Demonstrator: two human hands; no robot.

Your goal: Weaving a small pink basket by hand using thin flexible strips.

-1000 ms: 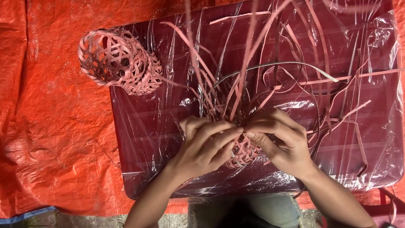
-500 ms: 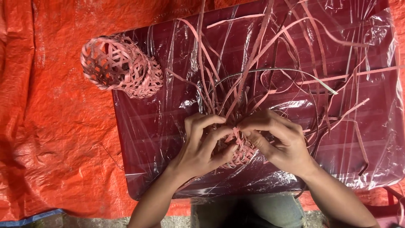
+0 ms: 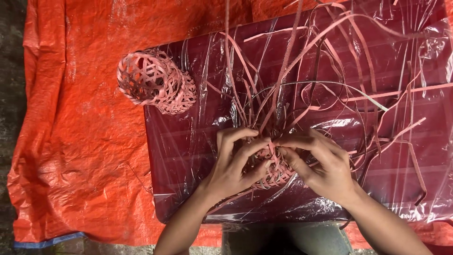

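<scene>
Both hands close around a small, half-woven pink weave (image 3: 276, 167) near the front edge of a dark red board (image 3: 179, 156) wrapped in clear plastic. The left hand (image 3: 236, 163) cups the weave from its left side, fingers curled over the top and thumb pressed against it. The right hand (image 3: 325, 165) meets it from the right, thumb and forefinger pinching a pink strip (image 3: 271, 150) at the weave's top edge. The fingertips of the two hands nearly touch above the weave.

Many loose pink strips (image 3: 302, 71) rise out of the weave and fan toward the board's far edge and right side, some curling, some lying flat on the plastic.

Doing this well likely means keeping the left hand firm so the woven part holds its shape while the right hand draws its strip snug, without kinking it or tangling the others.

At the board's far left corner, a finished pink basket (image 3: 153, 81) of open lattice lies on its side, half over the edge. An orange tarp (image 3: 71, 141) lies beneath everything.
</scene>
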